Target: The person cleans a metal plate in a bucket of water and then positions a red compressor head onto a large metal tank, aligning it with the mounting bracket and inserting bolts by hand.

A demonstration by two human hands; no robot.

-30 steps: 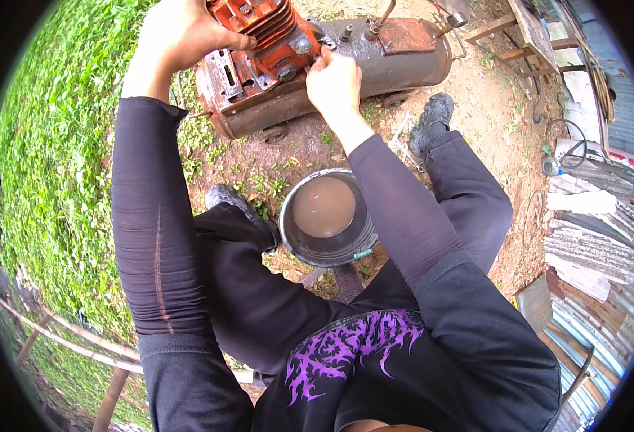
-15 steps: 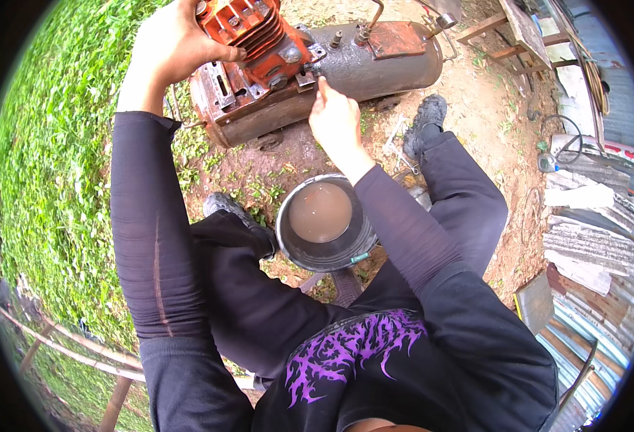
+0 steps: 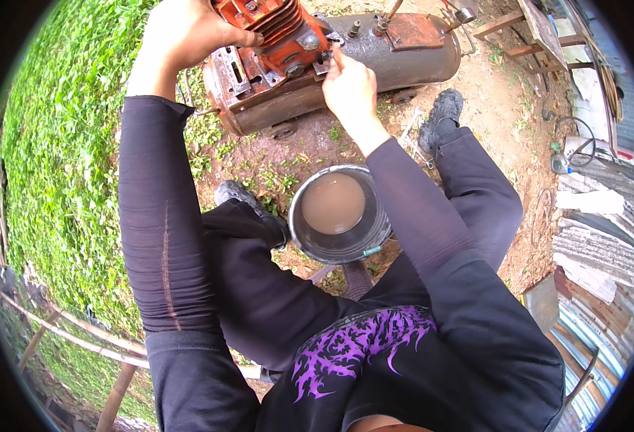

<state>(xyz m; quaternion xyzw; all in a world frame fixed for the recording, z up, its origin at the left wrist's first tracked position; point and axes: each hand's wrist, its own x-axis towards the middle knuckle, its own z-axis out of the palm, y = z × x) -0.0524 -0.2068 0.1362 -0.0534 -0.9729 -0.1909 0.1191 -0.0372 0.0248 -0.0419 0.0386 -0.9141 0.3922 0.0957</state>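
An orange finned compressor pump (image 3: pixel 282 36) sits on top of a rusty grey air tank (image 3: pixel 421 65) at the far side. My left hand (image 3: pixel 186 34) grips the pump from its left, thumb laid along the fins. Its other fingers are mostly hidden behind the pump or cut off by the upper edge. My right hand (image 3: pixel 351 88) is closed at the pump's right mounting foot, fingertips together against the metal. Whatever small part may be between those fingers is too small to make out. A slotted bracket (image 3: pixel 235 68) stands on the tank left of the pump.
Between my legs stands a black bucket (image 3: pixel 304 241) of murky brown water. Wrenches (image 3: pixel 412 137) lie on the dirt near my right shoe. Corrugated sheets (image 3: pixel 594 248) are piled at right, below a wooden bench (image 3: pixel 540 43). Grass (image 3: pixel 57 158) covers the left side, with a bamboo rail (image 3: pixel 79 335).
The whole view has shifted, so everything appears slightly further right and a little higher. Both hands stay at the pump; my right fingers have drawn closer in at its mounting foot.
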